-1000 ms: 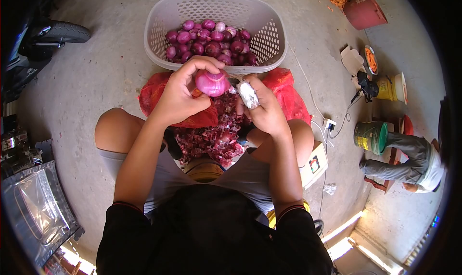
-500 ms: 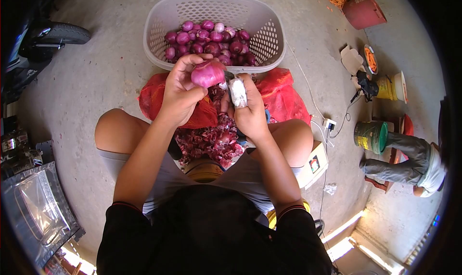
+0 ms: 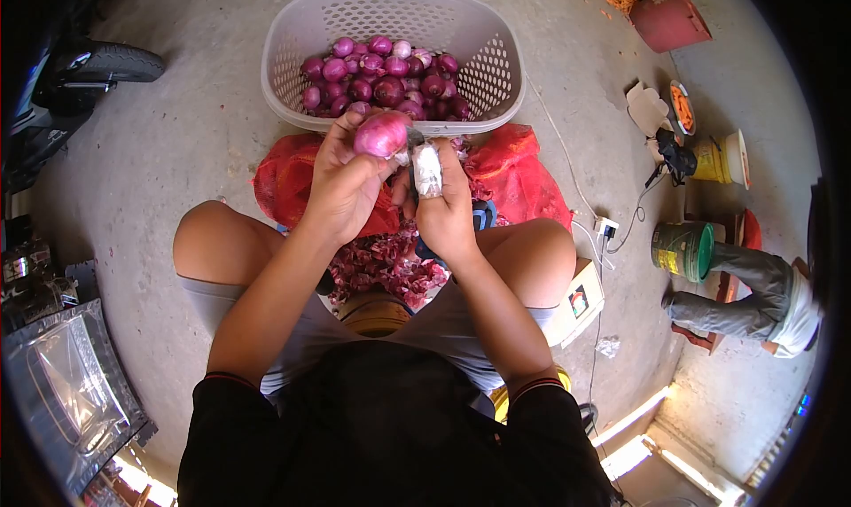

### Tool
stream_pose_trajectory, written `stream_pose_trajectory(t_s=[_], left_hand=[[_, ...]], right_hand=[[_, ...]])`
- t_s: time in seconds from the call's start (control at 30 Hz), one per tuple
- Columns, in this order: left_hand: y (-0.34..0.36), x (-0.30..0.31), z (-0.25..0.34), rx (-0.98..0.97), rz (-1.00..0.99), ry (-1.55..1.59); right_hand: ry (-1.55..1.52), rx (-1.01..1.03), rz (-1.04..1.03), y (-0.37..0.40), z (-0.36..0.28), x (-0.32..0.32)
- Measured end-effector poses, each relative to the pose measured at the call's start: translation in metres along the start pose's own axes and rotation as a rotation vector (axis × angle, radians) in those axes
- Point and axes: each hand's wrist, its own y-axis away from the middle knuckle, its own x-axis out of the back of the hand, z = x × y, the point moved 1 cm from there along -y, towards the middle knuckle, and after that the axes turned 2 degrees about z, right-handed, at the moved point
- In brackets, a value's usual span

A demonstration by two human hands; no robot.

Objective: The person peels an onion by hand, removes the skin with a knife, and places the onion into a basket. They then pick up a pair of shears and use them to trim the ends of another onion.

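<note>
My left hand (image 3: 341,188) holds a pink peeled onion (image 3: 381,135) at its fingertips, just in front of the basket rim. My right hand (image 3: 443,207) is closed beside it, its forefinger wrapped in white tape (image 3: 427,170), and it grips a small knife whose blade touches the onion's right side. Below both hands a heap of purple onion skins (image 3: 386,263) lies on a red mesh sack (image 3: 514,179) between my knees. A white plastic basket (image 3: 292,50) ahead holds several peeled red onions (image 3: 381,77).
Concrete floor all round. A tyre (image 3: 111,64) lies at far left, a clear plastic package (image 3: 62,383) at lower left. To the right are a cable and plug (image 3: 607,228), a green bucket (image 3: 684,252), a yellow tub (image 3: 718,161), and another person's legs (image 3: 753,294).
Both hands have drawn closer together and slightly left, toward the basket rim. The onion has turned in my left hand, with the knife hand now pressed against it.
</note>
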Motion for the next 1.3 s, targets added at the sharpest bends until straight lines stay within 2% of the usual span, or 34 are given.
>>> stream_pose_trajectory(t_s=[0.2,0.3,0.5,0.6,0.67,0.77,0.8,0.9,1.0,1.3], left_hand=[[-0.001,-0.004,0.004,0.079,0.080,0.100],[-0.002,0.001,0.004,0.015,0.066,0.050],[-0.003,0.002,0.007,0.032,0.067,0.063],[-0.005,0.004,0.007,-0.003,0.005,0.093],[-0.007,0.003,0.009,-0.044,0.023,-0.048],[-0.007,-0.002,0.012,-0.059,0.035,-0.135],[-0.006,-0.003,0.013,-0.056,0.037,-0.143],[-0.004,-0.003,0.012,0.016,0.003,-0.078],[-0.003,-0.005,0.014,0.047,-0.040,-0.061],[-0.001,-0.006,0.014,0.019,-0.069,-0.144]], right_hand=[[0.033,0.016,-0.019,0.001,0.005,-0.002],[0.057,0.035,-0.037,0.001,0.009,-0.002],[0.101,0.043,-0.066,0.002,0.010,-0.002],[0.116,0.057,-0.074,0.000,0.006,0.003],[0.160,0.064,-0.079,-0.003,0.012,0.012],[0.383,0.200,-0.050,-0.005,-0.004,0.017],[0.410,0.353,-0.021,-0.006,-0.007,0.016],[0.457,0.356,0.004,-0.005,-0.007,0.016],[0.432,0.533,-0.002,-0.009,-0.006,0.016],[0.419,0.457,-0.048,-0.009,-0.003,0.025]])
